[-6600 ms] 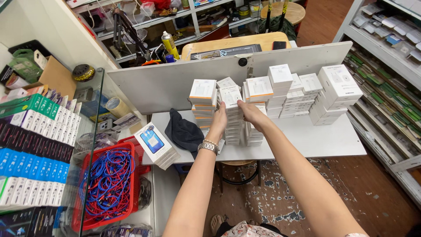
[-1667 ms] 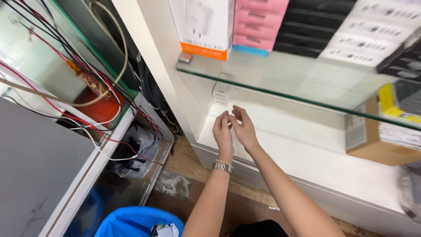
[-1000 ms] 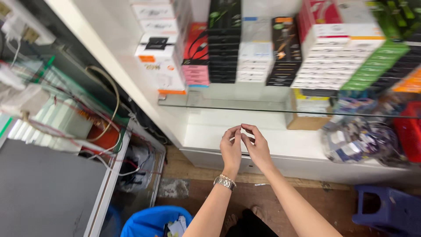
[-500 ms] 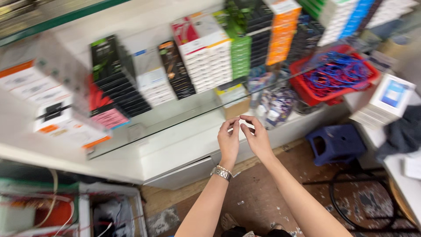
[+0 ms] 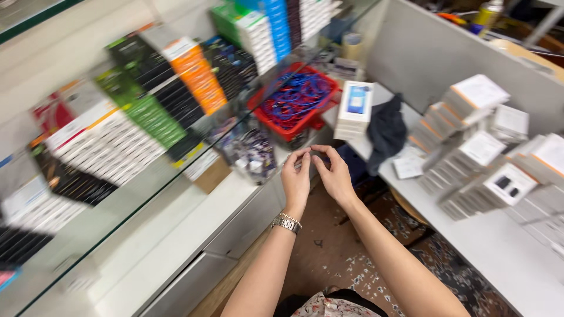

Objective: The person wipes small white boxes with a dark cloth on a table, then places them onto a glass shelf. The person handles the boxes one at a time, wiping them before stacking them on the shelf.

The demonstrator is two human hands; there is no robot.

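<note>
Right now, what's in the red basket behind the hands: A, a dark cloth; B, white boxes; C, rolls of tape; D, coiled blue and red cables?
D: the red basket holds a tangle of coiled blue and red cables; the dark cloth lies on the white table instead.

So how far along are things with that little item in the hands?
Done: small boxes are stacked on the white table. In hand: the left hand and right hand pinch something small between the fingertips, too blurred to identify. Left: it has not yet been set down on the table or the glass shelf.
</note>
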